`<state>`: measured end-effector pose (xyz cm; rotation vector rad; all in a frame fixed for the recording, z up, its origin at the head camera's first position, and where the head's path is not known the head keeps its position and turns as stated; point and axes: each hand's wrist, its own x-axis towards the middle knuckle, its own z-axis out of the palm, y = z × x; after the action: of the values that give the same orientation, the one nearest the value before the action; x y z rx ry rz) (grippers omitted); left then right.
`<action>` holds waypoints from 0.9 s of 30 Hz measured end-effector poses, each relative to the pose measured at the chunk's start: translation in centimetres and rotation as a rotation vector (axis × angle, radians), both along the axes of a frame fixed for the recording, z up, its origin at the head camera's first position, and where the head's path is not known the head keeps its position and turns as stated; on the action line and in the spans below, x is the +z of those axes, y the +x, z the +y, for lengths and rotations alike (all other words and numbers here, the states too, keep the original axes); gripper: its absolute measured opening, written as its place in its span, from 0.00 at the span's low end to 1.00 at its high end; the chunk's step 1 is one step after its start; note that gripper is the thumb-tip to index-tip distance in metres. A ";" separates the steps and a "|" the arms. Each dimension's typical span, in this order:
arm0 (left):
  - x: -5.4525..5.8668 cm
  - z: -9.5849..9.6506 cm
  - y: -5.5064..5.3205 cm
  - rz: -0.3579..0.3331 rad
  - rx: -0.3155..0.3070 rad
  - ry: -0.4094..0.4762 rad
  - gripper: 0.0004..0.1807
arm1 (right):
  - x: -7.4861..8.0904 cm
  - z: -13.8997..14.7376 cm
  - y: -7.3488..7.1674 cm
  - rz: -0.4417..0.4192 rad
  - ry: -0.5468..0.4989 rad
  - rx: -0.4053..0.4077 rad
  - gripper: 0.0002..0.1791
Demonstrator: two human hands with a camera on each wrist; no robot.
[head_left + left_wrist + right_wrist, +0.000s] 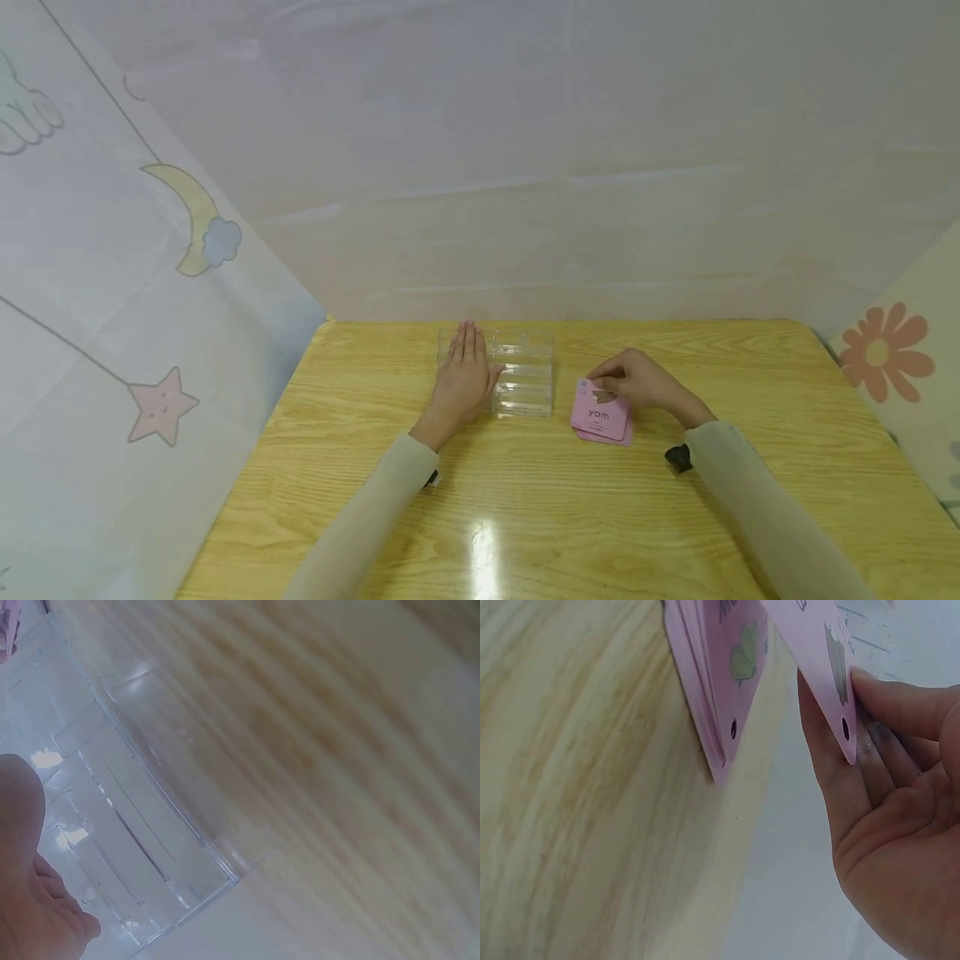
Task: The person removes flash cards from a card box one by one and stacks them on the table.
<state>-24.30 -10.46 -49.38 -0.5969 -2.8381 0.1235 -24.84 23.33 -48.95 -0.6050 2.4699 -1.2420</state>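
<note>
My left hand (463, 379) lies flat with straight fingers on a clear plastic tray (525, 392) divided into several slots. In the left wrist view, ridges of the tray (127, 825) show beside the thumb. My right hand (637, 379) pinches a pink card (600, 415) printed "yam" between thumb and fingers. Below that card sits a stack of pink cards (697, 682), the top one bearing a green picture. The right wrist view shows the pinched card (829, 675) lifted away from the stack, with a small hole near its corner.
Both hands work over a wooden table (495, 492) with light grain. A pale wall covering (570, 167) rises at its back edge, and a printed sheet with a moon (193, 217) and a star stands at the left. Black wrist devices sit under both sleeves.
</note>
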 end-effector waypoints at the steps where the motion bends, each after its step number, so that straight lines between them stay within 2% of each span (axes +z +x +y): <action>1: 0.0 0.0 0.0 0.004 0.000 -0.004 0.43 | -0.1 0.1 0.0 0.002 0.006 -0.003 0.15; 9: -0.3 0.1 -0.2 0.021 -0.002 -0.020 0.43 | -0.3 0.1 0.0 -0.009 0.004 -0.020 0.15; 27: -0.1 0.1 -0.1 -0.004 0.012 -0.019 0.43 | -0.8 -0.3 -0.1 0.010 0.061 -0.038 0.14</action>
<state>-24.44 -10.31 -49.51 -0.5848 -2.8481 0.1519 -24.97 23.05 -49.78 -0.5523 2.5289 -1.1760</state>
